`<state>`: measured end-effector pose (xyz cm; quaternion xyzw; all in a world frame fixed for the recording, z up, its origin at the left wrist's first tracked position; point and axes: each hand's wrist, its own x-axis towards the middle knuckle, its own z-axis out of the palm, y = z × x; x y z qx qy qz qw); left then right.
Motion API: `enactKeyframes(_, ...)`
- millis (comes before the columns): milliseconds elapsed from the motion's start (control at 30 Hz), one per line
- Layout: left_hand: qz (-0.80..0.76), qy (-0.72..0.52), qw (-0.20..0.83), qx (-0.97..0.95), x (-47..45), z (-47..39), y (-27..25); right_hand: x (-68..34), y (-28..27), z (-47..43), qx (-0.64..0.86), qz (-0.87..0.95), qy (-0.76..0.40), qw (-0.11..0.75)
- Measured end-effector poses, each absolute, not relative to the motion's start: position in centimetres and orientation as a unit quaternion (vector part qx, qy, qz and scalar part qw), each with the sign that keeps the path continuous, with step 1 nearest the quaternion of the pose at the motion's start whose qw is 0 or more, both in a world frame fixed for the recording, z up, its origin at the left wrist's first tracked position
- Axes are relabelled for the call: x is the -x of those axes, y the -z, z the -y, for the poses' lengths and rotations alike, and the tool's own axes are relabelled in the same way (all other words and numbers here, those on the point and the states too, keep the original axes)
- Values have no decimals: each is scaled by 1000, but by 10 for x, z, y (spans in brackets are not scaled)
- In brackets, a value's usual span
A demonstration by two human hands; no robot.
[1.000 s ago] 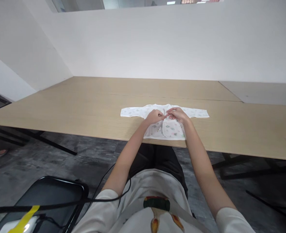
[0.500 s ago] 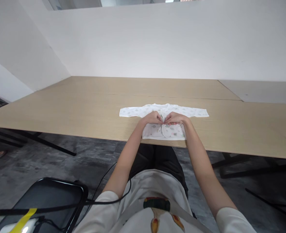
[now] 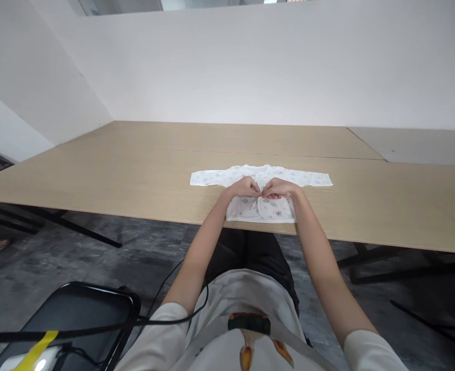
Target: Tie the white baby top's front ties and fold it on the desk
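A small white baby shirt (image 3: 277,210) with a faint coloured print lies flat on the table, its sleeves spread to both sides and its neckline facing the wall. My left hand (image 3: 246,186) pinches the front edge of the shirt at its middle. Right beside it, my right hand (image 3: 276,187) pinches the same front opening, the fingertips of both hands meeting there. Whatever small fastening sits between the fingertips is hidden. Below the hands, one front panel overlaps the other.
The light wooden table (image 3: 134,170) reaches back to a white wall (image 3: 250,67). A black chair (image 3: 84,309) stands at lower left, with a black cable (image 3: 165,323) and a white device with yellow tape (image 3: 37,355). Black table legs show underneath.
Almost nothing differs. Both hands stay at the shirt's front opening, with only a very slight shift of the fingertips.
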<state>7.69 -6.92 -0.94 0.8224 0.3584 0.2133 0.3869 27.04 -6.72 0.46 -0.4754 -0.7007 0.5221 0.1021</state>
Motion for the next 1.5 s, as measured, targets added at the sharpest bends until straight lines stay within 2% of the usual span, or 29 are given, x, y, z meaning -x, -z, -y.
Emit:
enactKeyframes(400, -363, -239, 367, -823, -80, 71, 9, -271, -7, 67, 503, 664, -540, 117)
enactKeyframes(733, -364, -232, 328, -840, -75, 71, 5, -277, -12, 69, 514, 681, -516, 79)
enactKeyframes(967, -616, -267, 149, -726, -75, 56, 10, -297, -13, 61, 525, 652, -533, 124)
enactKeyframes(1067, -645, -256, 138, -706, -84, 45, 11, -286, -6, 46, 597, 617, -465, 216)
enactKeyframes(1200, -642, -221, 147, -719, -100, 28, 14, -256, 9, 28, 656, 619, -299, 312)
enactKeyframes(1333, -614, -219, 154, -742, -108, 23, 21, -235, 20, 22, 643, 686, -175, 293)
enactKeyframes(1500, -595, -245, 190, -741, -100, 26, 26, -235, 24, 22, 640, 713, -145, 248)
